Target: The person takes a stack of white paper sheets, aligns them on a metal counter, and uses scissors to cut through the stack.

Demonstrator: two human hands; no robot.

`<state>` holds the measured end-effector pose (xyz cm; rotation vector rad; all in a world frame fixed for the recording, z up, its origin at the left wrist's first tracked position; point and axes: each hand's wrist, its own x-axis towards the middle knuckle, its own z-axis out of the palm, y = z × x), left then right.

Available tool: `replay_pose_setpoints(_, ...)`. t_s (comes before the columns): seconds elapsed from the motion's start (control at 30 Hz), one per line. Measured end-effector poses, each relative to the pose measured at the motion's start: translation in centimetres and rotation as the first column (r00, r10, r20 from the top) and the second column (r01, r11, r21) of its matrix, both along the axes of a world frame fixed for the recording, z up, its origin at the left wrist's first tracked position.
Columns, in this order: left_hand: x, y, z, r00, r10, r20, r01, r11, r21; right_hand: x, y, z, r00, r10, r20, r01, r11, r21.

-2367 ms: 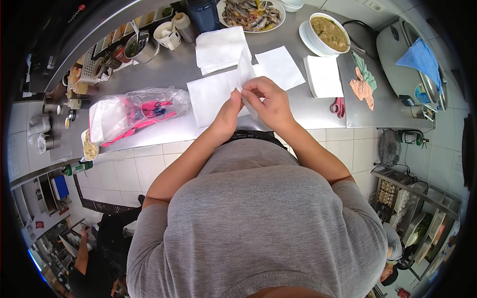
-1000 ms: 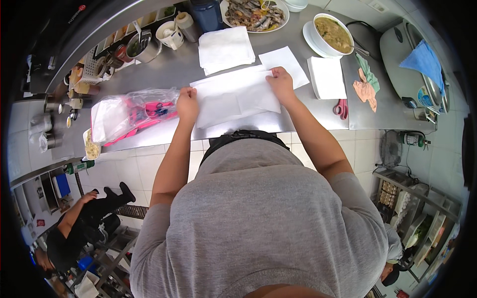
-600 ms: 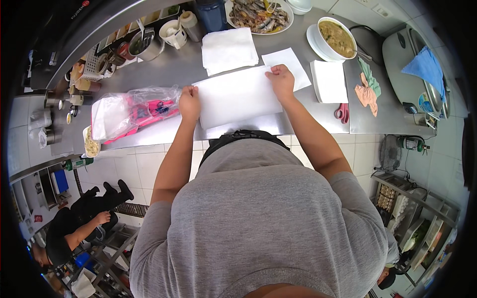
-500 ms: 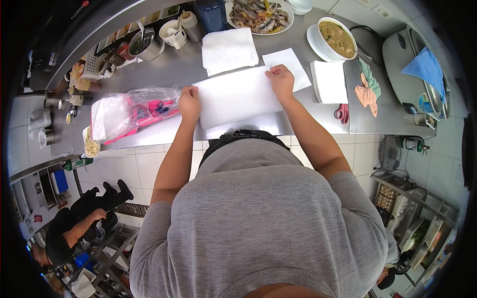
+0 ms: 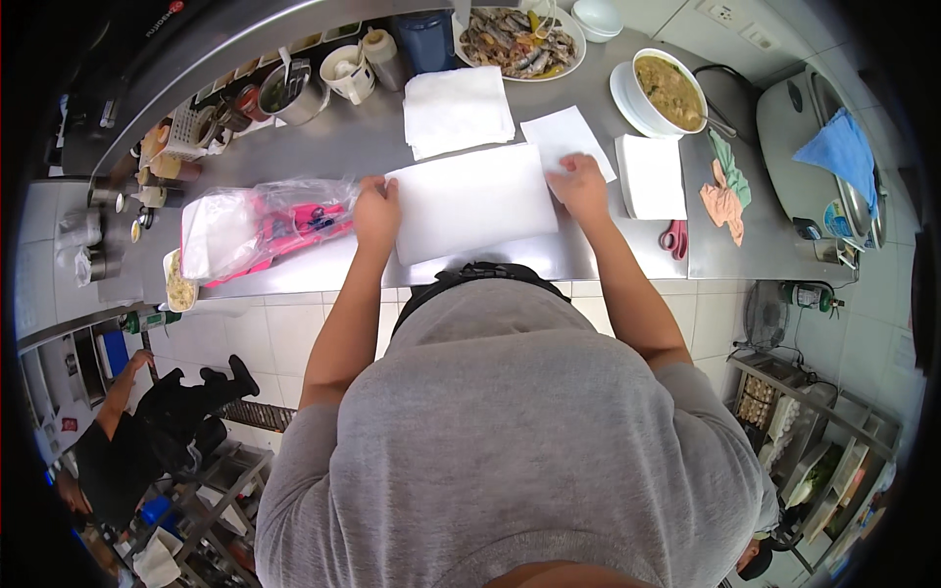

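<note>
A clear plastic bag (image 5: 260,230) lay on its side on the steel counter (image 5: 343,147), just left of the left hand (image 5: 375,211). It held a flat white pack toward its left end and bright pink items toward its right; its crinkled film caught the light. A small red label (image 5: 69,424) sat on the wall at the lower left edge. No screens were visible.

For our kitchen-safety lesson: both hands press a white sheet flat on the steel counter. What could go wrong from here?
The sheet reaches the counter front edge, so it might slide off if the left hand or right hand lifts. The soup bowl stands close to the napkins; a bump could soil them.
</note>
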<state>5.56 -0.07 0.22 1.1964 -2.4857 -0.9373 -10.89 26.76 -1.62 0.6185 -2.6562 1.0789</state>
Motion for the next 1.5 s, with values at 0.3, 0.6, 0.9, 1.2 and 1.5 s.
replay_pose_setpoints(0.3,-1.1,6.8,7.5,0.747,-0.504,-0.434,0.635,0.734,0.241,0.8,1.3,5.7,0.884,0.000,0.468,0.142,0.952,-0.270)
replay_pose_setpoints(0.6,-1.1,10.7,10.1,0.692,-0.518,-0.502,0.661,0.735,0.152,6.2,-3.0,13.4,0.569,0.500,0.653,0.272,0.635,-0.723)
replay_pose_setpoints(0.9,-1.5,8.7,10.0,0.784,0.456,-0.420,0.300,0.315,0.901,9.9,-1.5,14.5,0.760,0.650,-0.001,-0.643,0.752,-0.142)
replay_pose_setpoints(1.2,-1.0,9.6,8.9,0.794,0.374,-0.479,0.276,0.482,0.832,11.8,-2.6,15.2,0.750,0.630,-0.204,-0.632,0.772,0.060)
replay_pose_setpoints(1.5,-0.4,10.0,10.0,0.838,0.314,-0.447,0.308,0.404,0.861,10.8,-2.5,14.5,0.838,0.544,-0.046,-0.539,0.813,-0.221)
